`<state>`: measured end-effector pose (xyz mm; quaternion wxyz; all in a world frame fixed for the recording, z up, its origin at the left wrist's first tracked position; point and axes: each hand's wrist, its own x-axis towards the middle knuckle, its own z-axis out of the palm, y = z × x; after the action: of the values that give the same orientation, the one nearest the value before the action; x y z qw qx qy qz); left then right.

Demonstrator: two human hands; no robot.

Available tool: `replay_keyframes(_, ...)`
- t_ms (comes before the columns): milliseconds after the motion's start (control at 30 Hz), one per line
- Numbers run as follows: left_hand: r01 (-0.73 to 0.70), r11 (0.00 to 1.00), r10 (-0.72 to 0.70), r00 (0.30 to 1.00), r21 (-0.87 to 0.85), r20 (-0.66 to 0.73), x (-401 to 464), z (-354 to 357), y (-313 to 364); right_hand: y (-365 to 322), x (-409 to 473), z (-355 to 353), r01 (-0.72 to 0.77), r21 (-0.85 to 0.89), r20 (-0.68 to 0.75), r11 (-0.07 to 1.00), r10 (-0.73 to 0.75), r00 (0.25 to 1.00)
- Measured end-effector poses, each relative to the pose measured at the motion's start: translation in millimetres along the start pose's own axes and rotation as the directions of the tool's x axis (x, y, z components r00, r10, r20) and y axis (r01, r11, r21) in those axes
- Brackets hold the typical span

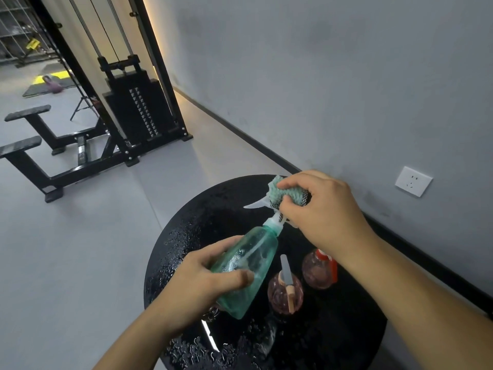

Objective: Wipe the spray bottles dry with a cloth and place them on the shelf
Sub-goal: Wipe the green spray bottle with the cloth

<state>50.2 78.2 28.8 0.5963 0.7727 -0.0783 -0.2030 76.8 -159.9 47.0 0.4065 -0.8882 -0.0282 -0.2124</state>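
My left hand (202,281) grips a clear green spray bottle (248,265), tilted with its white nozzle pointing up and away over a round black table (186,236). My right hand (320,206) holds a teal cloth (282,192) bunched around the bottle's spray head; the white trigger sticks out to the left. Two pink round spray bottles stand on the table: one with a grey and tan sprayer (285,292), one with a red sprayer (318,271). No shelf is in view.
Water drops cover the table top, thickest at its left and near edges. A grey wall with a white socket (413,181) runs along the right. A black weight-stack machine (138,108) and bench frames stand on the grey floor to the left.
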Motion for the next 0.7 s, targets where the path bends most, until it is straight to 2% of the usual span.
replay_keyframes(167, 0.008, 0.999, -0.008, 1.0, -0.033, 0.01, 4, 2, -2, -3, -3, 2, 0.039, -0.027, -0.013, 0.999, -0.039, 0.999)
replay_keyframes(367, -0.008, 0.998, 0.007, 1.0, -0.06, -0.011, 6, -4, -1, 4, -3, 0, -0.048, -0.04, 0.015, 0.998, 0.049, 0.999)
replay_keyframes(600, -0.01, 1.0, 0.01, 1.0, 0.0, 0.019, 5, 1, -1, -5, -6, 9, 0.022, 0.014, -0.012, 1.0, -0.022, 1.0)
replay_keyframes(700, -0.01, 1.0, 0.01, 0.999, 0.014, 0.03, 5, 3, -3, -10, -13, 19, 0.08, 0.02, 0.077, 0.997, -0.081, 0.994)
